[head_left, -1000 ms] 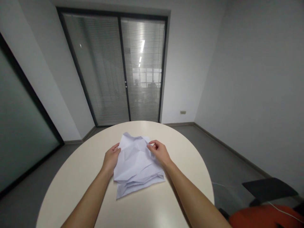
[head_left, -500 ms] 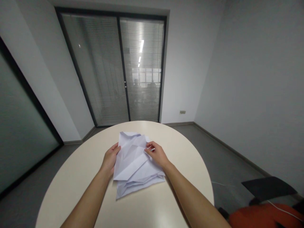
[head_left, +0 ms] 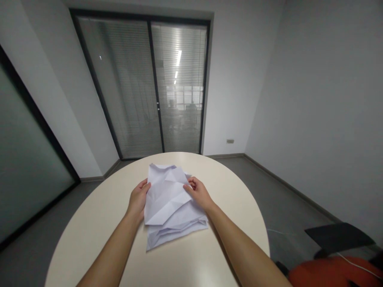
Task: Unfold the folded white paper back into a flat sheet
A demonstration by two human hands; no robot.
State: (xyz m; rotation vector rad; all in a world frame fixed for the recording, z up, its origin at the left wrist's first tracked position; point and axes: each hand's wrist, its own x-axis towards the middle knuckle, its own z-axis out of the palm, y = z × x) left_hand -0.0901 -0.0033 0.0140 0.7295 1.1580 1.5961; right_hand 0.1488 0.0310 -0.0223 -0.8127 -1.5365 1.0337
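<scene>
A creased white sheet of paper (head_left: 166, 195) is held up between my two hands, over a stack of crumpled white papers (head_left: 179, 234) on the round table. My left hand (head_left: 139, 199) grips the sheet's left edge, thumb on top and fingers behind it. At the sheet's right edge my right hand (head_left: 199, 193) pinches it between thumb and curled fingers. The top of the sheet bends in a wavy crease. Much of the stack is hidden beneath the sheet.
The pale round table (head_left: 98, 223) fills the lower middle. At the lower right stand an orange chair seat (head_left: 323, 273) and a black panel (head_left: 339, 236), with a white cable there. Behind the table is a glass door with blinds (head_left: 128, 91).
My right hand has closed its thumb and fingers on the right edge of the sheet. The sheet looks flatter and spread wider, and my left hand has shifted slightly.
</scene>
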